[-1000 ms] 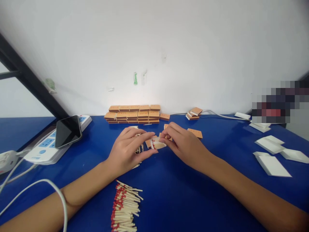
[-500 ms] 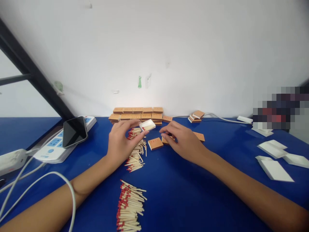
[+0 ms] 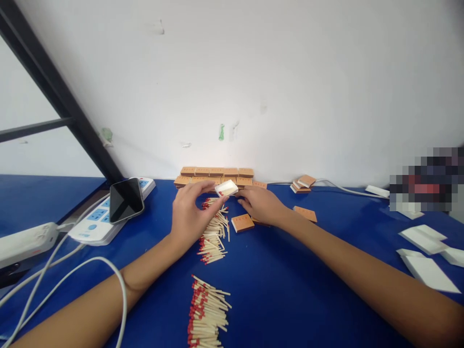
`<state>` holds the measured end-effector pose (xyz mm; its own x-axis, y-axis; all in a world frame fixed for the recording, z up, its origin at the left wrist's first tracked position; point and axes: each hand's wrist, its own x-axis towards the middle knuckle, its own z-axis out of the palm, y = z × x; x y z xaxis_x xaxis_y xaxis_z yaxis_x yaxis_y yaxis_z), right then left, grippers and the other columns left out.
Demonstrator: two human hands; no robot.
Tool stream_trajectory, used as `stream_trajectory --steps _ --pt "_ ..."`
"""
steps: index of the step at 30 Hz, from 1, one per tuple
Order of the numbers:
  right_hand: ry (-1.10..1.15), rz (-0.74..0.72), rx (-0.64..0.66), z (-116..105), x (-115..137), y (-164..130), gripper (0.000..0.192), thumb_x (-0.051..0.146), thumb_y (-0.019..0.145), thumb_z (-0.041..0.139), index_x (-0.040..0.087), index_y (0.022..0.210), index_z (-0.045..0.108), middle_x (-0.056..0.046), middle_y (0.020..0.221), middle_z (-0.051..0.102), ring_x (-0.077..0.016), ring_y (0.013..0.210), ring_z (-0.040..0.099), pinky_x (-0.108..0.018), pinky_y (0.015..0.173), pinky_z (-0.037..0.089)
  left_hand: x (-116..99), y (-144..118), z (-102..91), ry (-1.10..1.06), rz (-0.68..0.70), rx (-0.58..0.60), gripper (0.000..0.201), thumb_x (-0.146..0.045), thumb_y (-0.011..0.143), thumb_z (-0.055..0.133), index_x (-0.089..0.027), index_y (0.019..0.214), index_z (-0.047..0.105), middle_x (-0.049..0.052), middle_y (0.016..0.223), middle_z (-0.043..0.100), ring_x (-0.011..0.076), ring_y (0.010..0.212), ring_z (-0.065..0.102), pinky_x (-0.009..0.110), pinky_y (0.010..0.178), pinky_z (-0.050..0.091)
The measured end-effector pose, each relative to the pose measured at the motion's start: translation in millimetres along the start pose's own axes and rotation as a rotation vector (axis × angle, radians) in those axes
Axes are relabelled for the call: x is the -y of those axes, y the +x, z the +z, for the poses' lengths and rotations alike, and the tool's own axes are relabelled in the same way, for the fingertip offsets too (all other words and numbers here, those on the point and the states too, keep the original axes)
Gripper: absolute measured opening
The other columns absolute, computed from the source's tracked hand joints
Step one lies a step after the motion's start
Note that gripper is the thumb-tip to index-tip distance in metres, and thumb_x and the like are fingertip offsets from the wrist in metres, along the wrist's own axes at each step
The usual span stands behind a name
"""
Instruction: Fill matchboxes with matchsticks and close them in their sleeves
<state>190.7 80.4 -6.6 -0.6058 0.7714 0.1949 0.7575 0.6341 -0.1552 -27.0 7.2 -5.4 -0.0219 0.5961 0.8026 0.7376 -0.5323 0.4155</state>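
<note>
Here, near the middle of the frame, the left hand [image 3: 188, 215] pinches a small white tray [image 3: 226, 188] above a heap of matches [image 3: 213, 231]. The right hand [image 3: 261, 205] touches the tray's right end with fingers curled narrow, holding nothing else visibly. An orange matchbox sleeve [image 3: 242, 223] lies on the blue worktop [image 3: 290, 280] just below.

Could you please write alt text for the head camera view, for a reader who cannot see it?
Over a blue table, a person's left hand holds a small white matchbox tray, which the right hand also touches. Loose matches lie beneath, an orange sleeve beside them, and stacked orange matchboxes line the wall.
</note>
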Motion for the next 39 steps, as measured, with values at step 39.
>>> stream_trajectory --steps 39 --pt "0.079 0.293 0.047 0.9 99.2 -68.3 0.011 0.022 0.099 0.057 0.019 0.096 0.067 -0.011 0.107 0.077 -0.0271 0.096 0.073 -0.035 0.074 0.050 -4.6 -2.0 -3.2 -0.030 0.031 -0.009 0.032 -0.037 0.086 0.084 -0.025 0.113 0.070 0.003 0.107 0.080 0.0244 0.102 0.075 0.044 0.093 0.056"
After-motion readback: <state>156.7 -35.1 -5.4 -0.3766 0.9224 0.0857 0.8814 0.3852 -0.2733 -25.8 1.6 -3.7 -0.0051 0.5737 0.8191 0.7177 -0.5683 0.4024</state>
